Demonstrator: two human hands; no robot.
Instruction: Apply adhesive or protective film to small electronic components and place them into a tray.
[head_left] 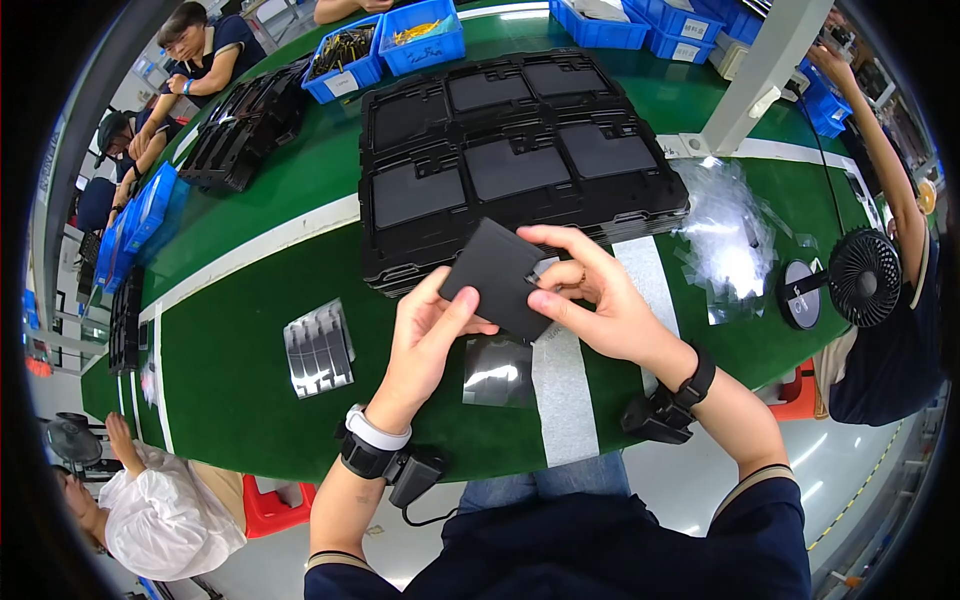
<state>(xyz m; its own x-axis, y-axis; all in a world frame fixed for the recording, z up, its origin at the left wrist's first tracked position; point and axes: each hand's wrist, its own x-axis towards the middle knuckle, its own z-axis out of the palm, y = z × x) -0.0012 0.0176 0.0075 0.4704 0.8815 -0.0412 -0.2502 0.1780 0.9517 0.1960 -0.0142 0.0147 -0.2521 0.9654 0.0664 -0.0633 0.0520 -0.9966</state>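
A flat dark grey rectangular panel is held up above the green table, tilted, between my two hands. My left hand grips its left edge, the thumb lying on the face and the fingers behind. At the panel's right edge my right hand pinches with thumb and fingers around a small dark spot; what that spot is I cannot make out. Just beyond my hands sits a stack of black trays with similar dark panels in their compartments. Below the panel, a clear film sheet lies on the table.
Silvery strips of film lie left of my hands. A heap of clear film and a small black fan are to the right. Blue bins line the back, beside a grey post. Other people sit around the table.
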